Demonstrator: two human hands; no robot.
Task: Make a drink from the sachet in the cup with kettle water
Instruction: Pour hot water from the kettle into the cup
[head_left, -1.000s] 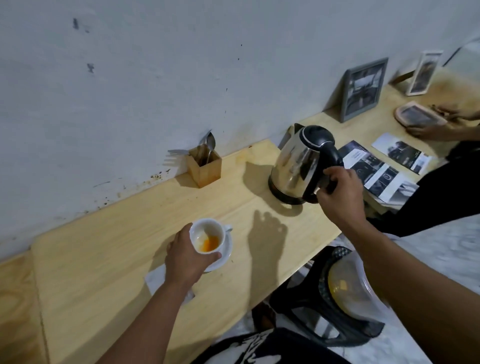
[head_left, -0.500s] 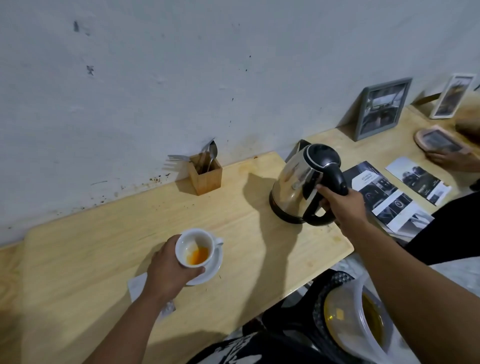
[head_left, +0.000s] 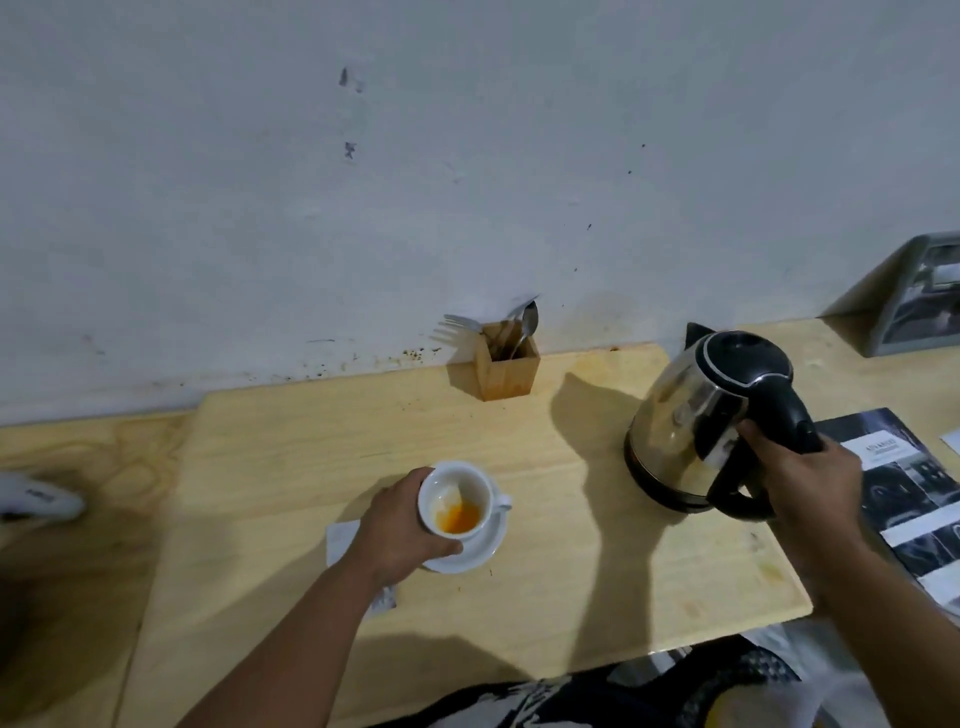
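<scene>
Though apart, hands (head_left: 400, 525) gripping cup (head_left: 455, 497), kettle (head_left: 711, 421)

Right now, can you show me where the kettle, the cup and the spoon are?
kettle (head_left: 680, 415), head view, on its shiny metal side.
cup (head_left: 445, 486), head view, on the white inside wall above the orange powder.
spoon (head_left: 530, 320), head view, on its bowl sticking up from the wooden holder.

A small drinks corner, home or café; we cannot tell which.

We see a pale wooden counter (head_left: 571, 561) against a scuffed white wall (head_left: 467, 182), a steel kettle (head_left: 691, 415), a cup (head_left: 456, 503) on a saucer (head_left: 485, 545), a wooden cutlery box (head_left: 508, 370), a framed photo (head_left: 922, 299) and printed leaflets (head_left: 914, 493).
</scene>
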